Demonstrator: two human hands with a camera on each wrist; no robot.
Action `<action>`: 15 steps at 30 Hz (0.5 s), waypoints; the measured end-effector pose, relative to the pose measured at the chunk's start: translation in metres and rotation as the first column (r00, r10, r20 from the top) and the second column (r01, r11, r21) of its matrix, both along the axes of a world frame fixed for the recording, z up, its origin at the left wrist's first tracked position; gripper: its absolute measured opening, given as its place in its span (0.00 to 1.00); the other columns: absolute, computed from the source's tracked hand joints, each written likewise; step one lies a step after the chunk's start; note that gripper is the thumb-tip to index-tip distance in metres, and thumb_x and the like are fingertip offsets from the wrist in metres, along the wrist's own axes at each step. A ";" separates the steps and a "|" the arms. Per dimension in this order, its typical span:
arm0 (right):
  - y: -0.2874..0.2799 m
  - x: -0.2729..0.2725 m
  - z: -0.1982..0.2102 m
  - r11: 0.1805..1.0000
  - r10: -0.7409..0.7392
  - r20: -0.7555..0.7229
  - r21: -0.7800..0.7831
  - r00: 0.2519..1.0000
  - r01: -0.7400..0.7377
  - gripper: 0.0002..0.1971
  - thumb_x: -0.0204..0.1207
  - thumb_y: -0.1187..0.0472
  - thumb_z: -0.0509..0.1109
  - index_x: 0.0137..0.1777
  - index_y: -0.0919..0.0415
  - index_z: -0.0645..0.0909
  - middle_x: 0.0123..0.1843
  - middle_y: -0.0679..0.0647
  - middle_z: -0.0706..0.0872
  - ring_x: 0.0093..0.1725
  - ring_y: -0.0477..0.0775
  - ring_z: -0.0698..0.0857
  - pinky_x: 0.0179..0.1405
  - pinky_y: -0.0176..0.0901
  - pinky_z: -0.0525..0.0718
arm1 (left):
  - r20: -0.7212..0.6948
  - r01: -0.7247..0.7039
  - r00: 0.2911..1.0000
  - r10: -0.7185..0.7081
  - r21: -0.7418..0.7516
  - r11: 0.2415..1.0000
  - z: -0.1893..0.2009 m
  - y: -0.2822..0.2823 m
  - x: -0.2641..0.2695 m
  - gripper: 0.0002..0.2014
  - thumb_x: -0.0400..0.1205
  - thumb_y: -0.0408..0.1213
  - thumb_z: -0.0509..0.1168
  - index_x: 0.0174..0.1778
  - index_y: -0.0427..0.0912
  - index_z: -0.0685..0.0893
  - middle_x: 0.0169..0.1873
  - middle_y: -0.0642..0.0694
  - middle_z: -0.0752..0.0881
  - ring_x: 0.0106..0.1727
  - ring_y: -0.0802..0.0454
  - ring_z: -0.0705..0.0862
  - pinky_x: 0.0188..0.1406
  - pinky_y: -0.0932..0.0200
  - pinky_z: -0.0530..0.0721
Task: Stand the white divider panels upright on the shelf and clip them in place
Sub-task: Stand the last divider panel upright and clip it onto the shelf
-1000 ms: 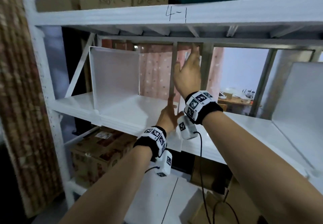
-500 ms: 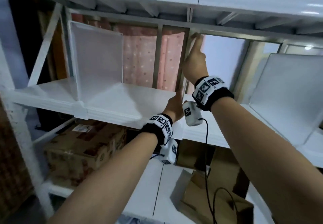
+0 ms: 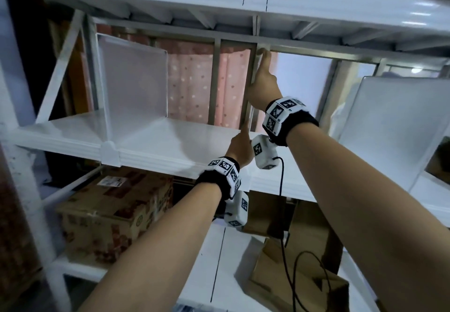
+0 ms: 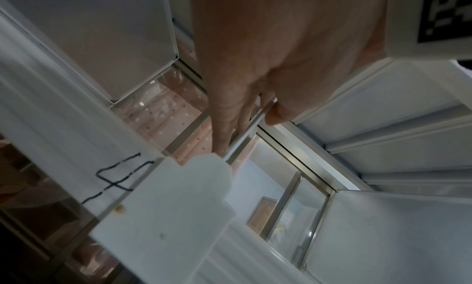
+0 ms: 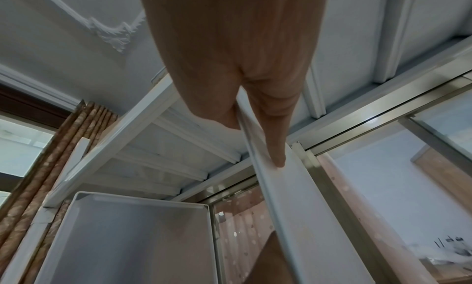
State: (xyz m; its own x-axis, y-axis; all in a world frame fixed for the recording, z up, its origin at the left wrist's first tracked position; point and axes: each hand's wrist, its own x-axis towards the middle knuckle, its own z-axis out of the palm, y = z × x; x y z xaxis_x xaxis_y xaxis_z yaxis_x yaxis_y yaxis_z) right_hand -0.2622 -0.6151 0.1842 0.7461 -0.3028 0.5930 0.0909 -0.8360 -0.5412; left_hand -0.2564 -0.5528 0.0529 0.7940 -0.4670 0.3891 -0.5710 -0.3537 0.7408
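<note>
While the middle divider panel (image 5: 288,203) stands edge-on on the shelf (image 3: 151,136), the right hand (image 3: 264,85) pinches its upper edge between thumb and straight fingers (image 5: 274,147) to steady it; the left hand (image 3: 239,152) pinches its lower edge, likely seating the clip (image 4: 176,203).

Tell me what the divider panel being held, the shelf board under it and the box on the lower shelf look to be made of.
Divider panel: thin white sheet with folded rim, likely painted metal, possibly plastic.
Shelf board: smooth glossy white with ribbed front edge, probably coated metal.
Box: brown printed cardboard, creased.
</note>
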 end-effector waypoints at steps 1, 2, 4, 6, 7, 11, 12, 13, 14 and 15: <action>-0.001 -0.001 0.001 1.000 0.012 -0.012 0.000 1.000 -0.012 0.47 0.75 0.72 0.63 0.85 0.50 0.37 0.50 0.64 0.85 0.41 0.63 0.86 0.43 0.52 0.87 | 0.009 -0.013 1.000 0.013 -0.011 1.000 -0.003 -0.003 0.000 0.36 0.86 0.30 0.55 0.85 0.50 0.43 0.60 0.31 0.84 0.59 0.33 0.84 0.61 0.42 0.83; -0.004 -0.002 0.002 1.000 0.024 -0.027 -0.005 0.999 -0.024 0.47 0.76 0.72 0.63 0.85 0.51 0.35 0.47 0.62 0.83 0.40 0.61 0.84 0.43 0.50 0.85 | 0.014 -0.026 1.000 0.026 -0.017 1.000 -0.005 -0.005 0.000 0.37 0.85 0.29 0.56 0.85 0.51 0.43 0.60 0.31 0.84 0.59 0.33 0.84 0.62 0.40 0.83; -0.004 -0.005 0.003 0.999 0.030 -0.048 -0.024 0.998 -0.031 0.47 0.77 0.75 0.60 0.86 0.55 0.32 0.41 0.59 0.76 0.38 0.59 0.80 0.41 0.48 0.80 | 0.017 -0.038 0.999 0.038 -0.008 0.999 -0.008 -0.005 0.001 0.39 0.84 0.26 0.56 0.85 0.52 0.42 0.63 0.30 0.83 0.61 0.33 0.83 0.64 0.42 0.82; -0.002 -0.005 0.004 0.998 0.025 -0.044 -0.061 0.999 -0.028 0.46 0.76 0.76 0.58 0.85 0.58 0.31 0.38 0.58 0.74 0.34 0.58 0.79 0.38 0.48 0.79 | 0.016 -0.034 0.999 0.034 -0.011 0.999 -0.009 -0.005 0.003 0.39 0.84 0.25 0.55 0.85 0.51 0.42 0.65 0.31 0.82 0.63 0.35 0.82 0.65 0.47 0.80; -0.002 -0.003 0.003 0.997 0.022 -0.032 -0.078 0.999 -0.025 0.46 0.76 0.77 0.58 0.85 0.59 0.33 0.38 0.59 0.75 0.33 0.58 0.79 0.37 0.48 0.79 | 0.017 -0.030 0.999 0.031 -0.019 0.999 -0.010 -0.005 0.004 0.39 0.84 0.26 0.56 0.85 0.53 0.42 0.64 0.32 0.82 0.62 0.36 0.83 0.64 0.48 0.80; 0.001 -0.002 0.001 0.992 0.082 0.021 -0.099 0.996 -0.079 0.45 0.73 0.80 0.58 0.85 0.61 0.38 0.55 0.66 0.73 0.45 0.67 0.84 0.49 0.60 0.87 | 0.026 -0.032 0.999 0.033 -0.045 0.998 -0.011 -0.007 0.009 0.39 0.84 0.29 0.58 0.85 0.53 0.42 0.63 0.33 0.83 0.61 0.37 0.84 0.64 0.44 0.82; 0.002 -0.003 0.001 0.991 0.089 0.016 -0.103 0.996 -0.087 0.46 0.73 0.80 0.58 0.85 0.62 0.35 0.63 0.71 0.73 0.46 0.68 0.84 0.51 0.62 0.87 | 0.020 -0.029 0.999 0.030 -0.050 0.998 -0.011 -0.007 0.008 0.38 0.85 0.29 0.58 0.85 0.52 0.42 0.62 0.33 0.83 0.60 0.37 0.84 0.63 0.44 0.83; 0.002 -0.004 0.000 0.990 0.090 0.011 -0.106 0.996 -0.088 0.47 0.74 0.80 0.58 0.85 0.62 0.32 0.68 0.75 0.71 0.46 0.69 0.84 0.51 0.62 0.87 | 0.013 -0.026 1.000 0.027 -0.057 0.998 -0.012 -0.008 0.008 0.37 0.85 0.31 0.58 0.85 0.50 0.43 0.60 0.34 0.84 0.58 0.37 0.85 0.60 0.45 0.84; 0.002 -0.003 0.000 0.990 0.093 0.018 -0.104 0.995 -0.091 0.48 0.74 0.80 0.58 0.85 0.62 0.31 0.70 0.76 0.70 0.47 0.69 0.84 0.51 0.62 0.87 | 0.016 -0.022 1.000 0.023 -0.061 0.998 -0.013 -0.009 0.009 0.36 0.85 0.32 0.59 0.85 0.49 0.45 0.58 0.34 0.85 0.56 0.38 0.86 0.57 0.47 0.85; 0.002 -0.002 0.000 0.991 0.095 0.028 -0.098 0.995 -0.092 0.48 0.73 0.80 0.58 0.85 0.62 0.31 0.69 0.76 0.71 0.47 0.68 0.84 0.50 0.61 0.87 | 0.019 -0.022 1.000 0.022 -0.049 0.999 -0.012 -0.009 0.011 0.36 0.85 0.33 0.60 0.85 0.47 0.46 0.56 0.34 0.85 0.54 0.39 0.86 0.55 0.49 0.85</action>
State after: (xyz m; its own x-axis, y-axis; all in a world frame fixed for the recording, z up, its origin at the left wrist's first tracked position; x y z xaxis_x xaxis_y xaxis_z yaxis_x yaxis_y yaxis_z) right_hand -0.2640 -0.6134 0.1843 0.7481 -0.1726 0.6408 0.1876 -0.8712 -0.4537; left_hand -0.2455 -0.5620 0.0405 0.7961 -0.4297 0.4261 -0.5777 -0.3303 0.7464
